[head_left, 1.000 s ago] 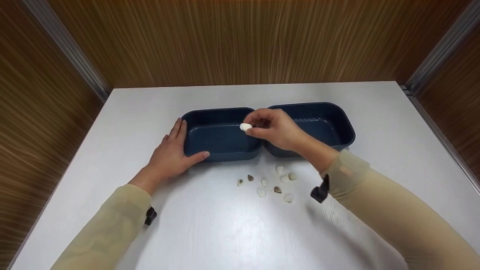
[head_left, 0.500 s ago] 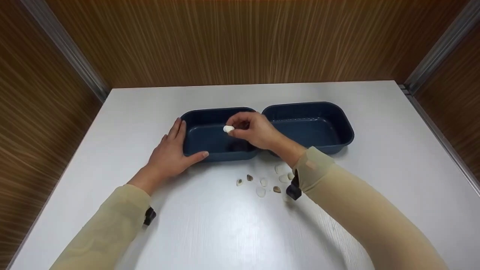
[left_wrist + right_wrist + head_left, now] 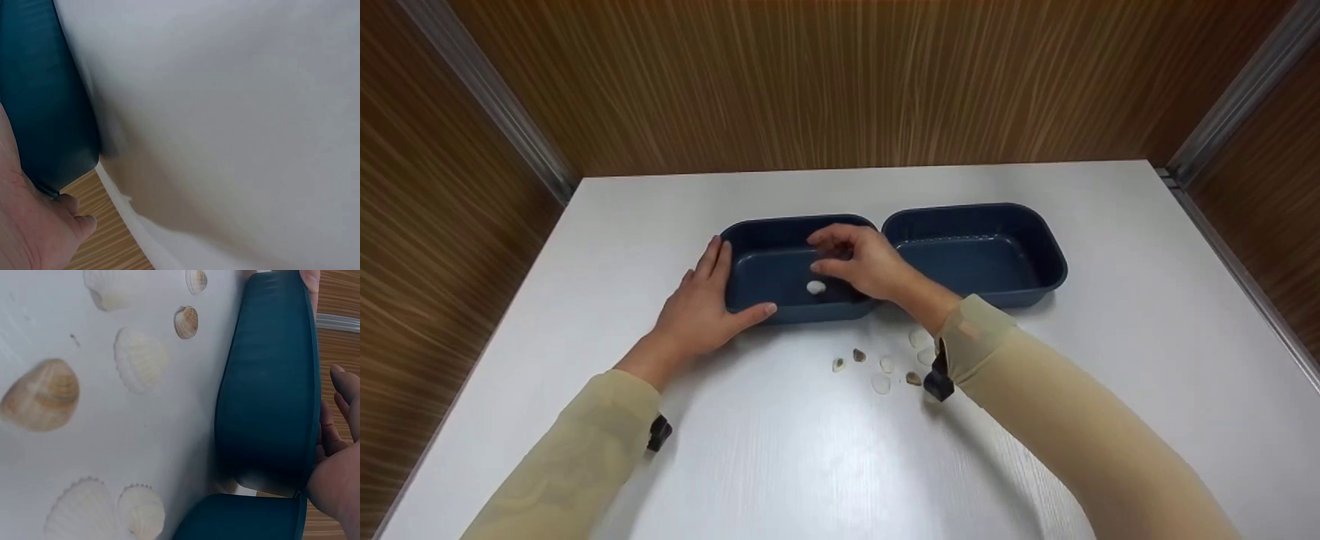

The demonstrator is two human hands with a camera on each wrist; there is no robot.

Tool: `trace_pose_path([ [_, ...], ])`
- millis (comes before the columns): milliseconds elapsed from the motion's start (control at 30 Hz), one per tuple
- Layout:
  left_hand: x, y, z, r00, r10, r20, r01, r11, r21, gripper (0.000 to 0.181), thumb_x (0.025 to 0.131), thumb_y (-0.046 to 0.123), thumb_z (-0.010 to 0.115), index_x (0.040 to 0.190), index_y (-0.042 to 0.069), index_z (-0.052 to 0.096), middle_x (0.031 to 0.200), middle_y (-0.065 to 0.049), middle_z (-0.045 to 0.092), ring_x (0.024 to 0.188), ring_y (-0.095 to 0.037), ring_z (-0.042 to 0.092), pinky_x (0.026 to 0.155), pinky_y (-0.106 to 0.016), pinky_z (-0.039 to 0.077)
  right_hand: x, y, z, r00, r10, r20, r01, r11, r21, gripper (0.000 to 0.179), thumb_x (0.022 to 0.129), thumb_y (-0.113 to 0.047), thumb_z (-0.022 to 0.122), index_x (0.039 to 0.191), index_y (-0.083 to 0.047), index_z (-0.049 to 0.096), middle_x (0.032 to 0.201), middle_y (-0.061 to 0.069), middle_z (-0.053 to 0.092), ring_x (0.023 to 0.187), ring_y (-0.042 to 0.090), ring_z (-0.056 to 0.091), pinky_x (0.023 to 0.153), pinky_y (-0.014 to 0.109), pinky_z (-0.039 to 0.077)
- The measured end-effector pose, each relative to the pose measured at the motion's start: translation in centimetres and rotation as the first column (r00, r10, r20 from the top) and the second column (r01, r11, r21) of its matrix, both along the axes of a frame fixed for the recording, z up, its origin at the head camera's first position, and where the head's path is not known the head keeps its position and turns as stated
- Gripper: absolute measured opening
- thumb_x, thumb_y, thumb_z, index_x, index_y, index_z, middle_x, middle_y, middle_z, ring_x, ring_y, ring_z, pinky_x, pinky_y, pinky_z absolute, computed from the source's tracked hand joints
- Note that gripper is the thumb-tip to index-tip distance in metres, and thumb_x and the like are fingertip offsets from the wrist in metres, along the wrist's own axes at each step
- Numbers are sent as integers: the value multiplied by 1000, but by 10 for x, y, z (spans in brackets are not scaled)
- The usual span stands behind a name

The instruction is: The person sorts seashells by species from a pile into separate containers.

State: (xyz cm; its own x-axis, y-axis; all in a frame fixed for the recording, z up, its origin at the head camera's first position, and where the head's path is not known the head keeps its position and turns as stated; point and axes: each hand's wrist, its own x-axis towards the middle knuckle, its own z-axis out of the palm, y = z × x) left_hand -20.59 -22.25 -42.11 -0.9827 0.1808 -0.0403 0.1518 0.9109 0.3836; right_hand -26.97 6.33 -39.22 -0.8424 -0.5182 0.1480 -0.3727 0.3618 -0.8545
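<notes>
A white seashell (image 3: 816,287) is in the left dark blue bin (image 3: 825,311), below and in front of my right hand (image 3: 862,259). That hand is over the bin, thumb and fingertips spread apart with nothing between them. My left hand (image 3: 697,311) rests against the bin's left end, fingers along the side and thumb stretched at the front rim. On the white table in front of the bins lie several shells, some white, some brown like this brown shell (image 3: 42,395); the right sleeve hides part of the group in the head view.
A second dark blue bin (image 3: 979,292) stands right beside the first, their ends meeting. The white table (image 3: 780,450) is bounded by a wood-grain panel (image 3: 840,82) at the back and similar panels at both sides.
My right hand has carried the white shell leftward over the left bin and let it go; the shell now shows lower, inside the bin. The left hand keeps its place.
</notes>
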Motion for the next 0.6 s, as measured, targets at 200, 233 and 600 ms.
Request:
trace_pose_path([
  [200,-1,1,0,1000,-2,-9,2,1000,5,131,85,93,49,171,9,-3,178,-10,-10,153,-60,19,120,-68,28,6,9,8,1000,-20,-24,20,1000,-5,36,99,-15,79,133,-7,72,123,14,72,106,20,65,93,34,53],
  [233,-1,2,-1,1000,-3,-11,3,1000,7,131,85,93,50,171,9,-3,178,-10,-9,153,-60,20,120,-68,28,9,11,11,999,-18,-31,18,1000,-11,35,99,-15,79,132,-8,72,122,12,72,105,19,65,91,34,53],
  [600,1,0,-2,999,-29,-39,30,999,19,127,89,88,53,171,7,0,178,-14,-6,152,-59,23,124,-64,23,39,61,33,995,-23,-93,17,998,-61,29,95,-11,82,123,-7,77,103,4,75,94,19,67,82,28,54],
])
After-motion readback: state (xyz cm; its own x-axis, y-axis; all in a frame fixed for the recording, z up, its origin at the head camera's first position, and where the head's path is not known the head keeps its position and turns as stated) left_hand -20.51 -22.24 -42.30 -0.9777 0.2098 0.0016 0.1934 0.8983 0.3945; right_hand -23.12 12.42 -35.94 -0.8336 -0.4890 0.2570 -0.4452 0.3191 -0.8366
